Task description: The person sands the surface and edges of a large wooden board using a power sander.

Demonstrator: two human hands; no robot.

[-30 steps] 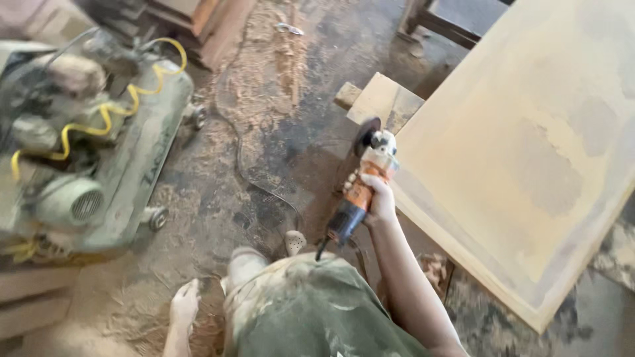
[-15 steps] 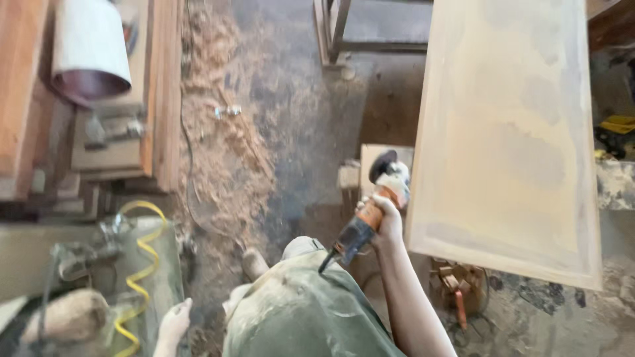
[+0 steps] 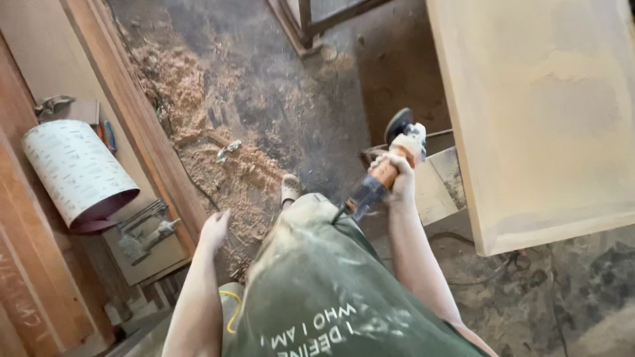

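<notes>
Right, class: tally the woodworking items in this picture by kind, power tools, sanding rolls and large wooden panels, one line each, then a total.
Power tools: 1, the orange and white angle grinder in the right hand
Sanding rolls: 1, the pale abrasive-paper roll
Large wooden panels: 1, the pale sanded board
Total: 3

Wooden panel [image 3: 549, 112] blocks the right, workbench [image 3: 126, 125] crowds the left, sawdust-strewn floor [image 3: 278, 106] open between

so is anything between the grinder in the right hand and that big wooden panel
Nothing visible. The right hand grips the angle grinder just left of the wooden panel, with only open air between the disc end and the panel's near edge.
</notes>
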